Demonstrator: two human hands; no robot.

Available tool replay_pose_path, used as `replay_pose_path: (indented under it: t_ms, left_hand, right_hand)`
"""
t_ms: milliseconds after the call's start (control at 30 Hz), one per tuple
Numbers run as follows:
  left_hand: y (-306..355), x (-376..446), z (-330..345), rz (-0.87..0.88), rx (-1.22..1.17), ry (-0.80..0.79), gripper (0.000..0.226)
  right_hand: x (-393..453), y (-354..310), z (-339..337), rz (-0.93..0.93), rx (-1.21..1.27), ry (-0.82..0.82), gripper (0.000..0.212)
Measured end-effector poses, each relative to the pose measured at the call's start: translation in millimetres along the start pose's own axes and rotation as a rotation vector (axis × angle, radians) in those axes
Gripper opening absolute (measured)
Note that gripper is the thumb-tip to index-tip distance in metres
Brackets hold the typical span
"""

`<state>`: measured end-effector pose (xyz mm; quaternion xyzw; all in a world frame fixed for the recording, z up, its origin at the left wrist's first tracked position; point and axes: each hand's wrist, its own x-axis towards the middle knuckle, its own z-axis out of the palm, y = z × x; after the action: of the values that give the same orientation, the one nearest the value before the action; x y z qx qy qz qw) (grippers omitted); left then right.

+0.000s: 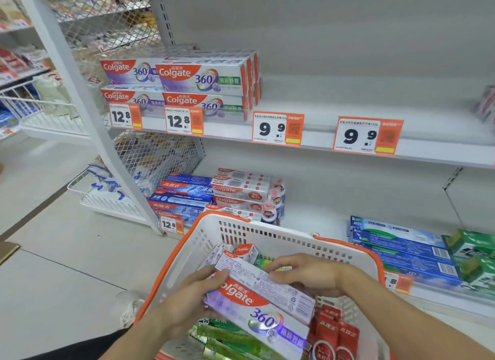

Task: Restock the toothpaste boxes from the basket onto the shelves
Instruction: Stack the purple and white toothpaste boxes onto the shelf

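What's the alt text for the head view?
Two hands, left hand and right hand, hold a purple toothpaste box over a white basket with orange rim, full of boxes. Behind, a shelf holds matching boxes at left, with orange price tags along its edge.

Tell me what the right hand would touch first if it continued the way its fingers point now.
Probably the left hand: the right hand points left along the purple Colgate 360 box both hold; depth is unclear.

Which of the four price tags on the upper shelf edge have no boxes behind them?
The two 9.9 tags: the middle one and the right one. The shelf behind them is bare, whereas purple Colgate 360 boxes are stacked behind both 12.8 tags on the left.
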<state>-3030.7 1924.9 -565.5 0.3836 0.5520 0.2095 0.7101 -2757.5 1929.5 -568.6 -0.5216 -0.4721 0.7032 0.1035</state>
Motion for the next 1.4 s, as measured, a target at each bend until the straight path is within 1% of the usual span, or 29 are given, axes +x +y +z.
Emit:
replay_pose_path:
  t_ms: [67, 100, 133, 200, 233, 300, 400, 600, 667, 800, 900, 1067, 1233, 1300, 1333, 1400]
  left_hand:
    - [0, -1, -2, 0.016, 0.008, -0.001, 0.047]
    - [1, -1, -3, 0.026, 0.019, 0.003, 0.051]
    - [2, -1, -4, 0.035, 0.029, 0.004, 0.053]
    - [3, 0, -5, 0.042, 0.044, -0.001, 0.050]
    - [2, 0, -5, 0.042, 0.051, -0.006, 0.047]
    - [2, 1, -5, 0.046, 0.060, -0.023, 0.044]
    - [5, 1, -3, 0.060, 0.063, -0.032, 0.044]
    - [17, -2, 1, 0.115, 0.061, 0.040, 0.048]
    - [25, -5, 2, 0.156, 0.072, 0.061, 0.047]
    - [57, -15, -6, 0.241, 0.133, 0.074, 0.051]
    - [96, -29, -20, 0.330, 0.212, 0.073, 0.068]
    - [159, -56, -47, 0.503, 0.263, 0.108, 0.064]
    - [189, -68, -76, 0.650, 0.100, 0.122, 0.066]
    - [195, -70, -84, 0.705, 0.056, 0.123, 0.071]
    - [198, -71, -87, 0.730, 0.022, 0.136, 0.070]
    - [203, -72, -93, 0.761, -0.071, 0.188, 0.059]
  right_hand:
    - [2, 2, -3, -0.041, -0.022, 0.023, 0.052]
    - [4, 3, -3, -0.062, -0.024, 0.041, 0.053]
    - [5, 4, -4, -0.081, -0.020, 0.054, 0.051]
    - [7, 2, -3, -0.130, -0.052, 0.102, 0.048]
    - [7, 1, -2, -0.154, -0.098, 0.146, 0.052]
    - [9, -1, -1, -0.160, -0.188, 0.197, 0.068]
    - [14, 0, 0, -0.175, -0.198, 0.203, 0.074]
    - [7, -12, 0, -0.296, -0.174, 0.186, 0.068]
    - [1, -20, -3, -0.309, -0.164, 0.166, 0.072]
    - [-6, -33, -13, -0.271, -0.116, 0.112, 0.081]
    - [-14, -49, -14, -0.303, -0.190, 0.136, 0.081]
    - [-36, -100, 3, -0.441, -0.158, 0.158, 0.064]
    - [-47, -151, 16, -0.624, -0.051, 0.271, 0.056]
    - [-51, -173, 18, -0.683, -0.089, 0.315, 0.055]
    - [-51, -186, 18, -0.725, -0.138, 0.343, 0.053]
    - [-54, -214, 18, -0.820, -0.195, 0.409, 0.053]
